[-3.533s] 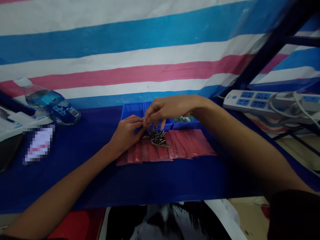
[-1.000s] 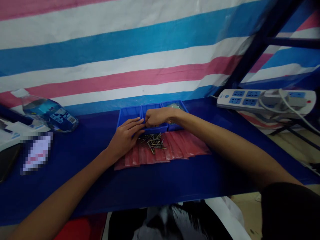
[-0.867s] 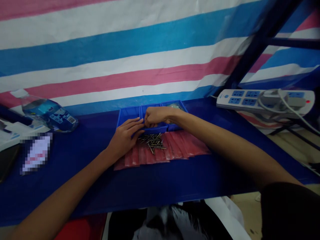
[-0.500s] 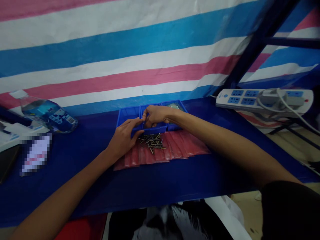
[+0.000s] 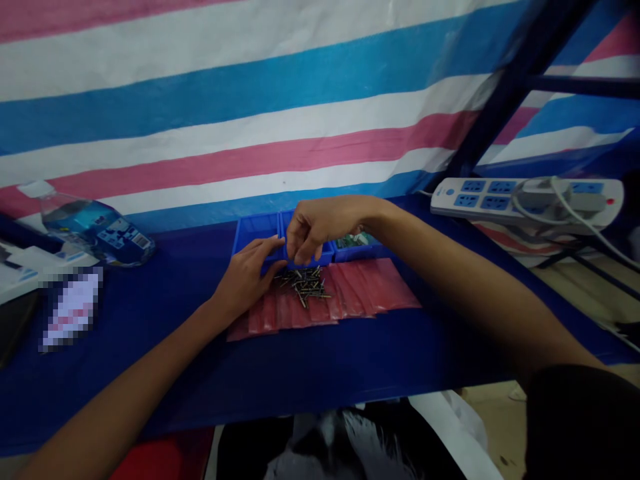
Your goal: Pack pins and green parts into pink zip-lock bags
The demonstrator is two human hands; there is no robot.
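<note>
Fingers stretched out and thumb apart, my left hand (image 5: 247,270) rests against the front edge of the left blue bin (image 5: 255,230). Over the middle blue bin (image 5: 325,252) hovers my right hand (image 5: 317,230), its fingers curled in and pressed together; whatever they hold, if anything, is hidden. Just below it, a loose pile of small dark and brassy screw-like pieces (image 5: 307,285) lies on a row of overlapping red plastic packets (image 5: 375,287). Partly behind my right wrist, the right blue bin (image 5: 360,252) contains small greenish, clear-looking packets (image 5: 357,239).
A clear bottle with a blue label (image 5: 107,230) lies tilted at the left, by a white power strip (image 5: 45,267) and a blurred-out patch (image 5: 73,310). Another power strip (image 5: 480,195) with plugged-in cables sits at the right. Striped sheeting (image 5: 250,153) hangs behind the blue tabletop (image 5: 350,360).
My right hand has lifted up and toward me out of the middle bin, with its wrist raised, showing more of the right bin. My left hand has stayed put.
</note>
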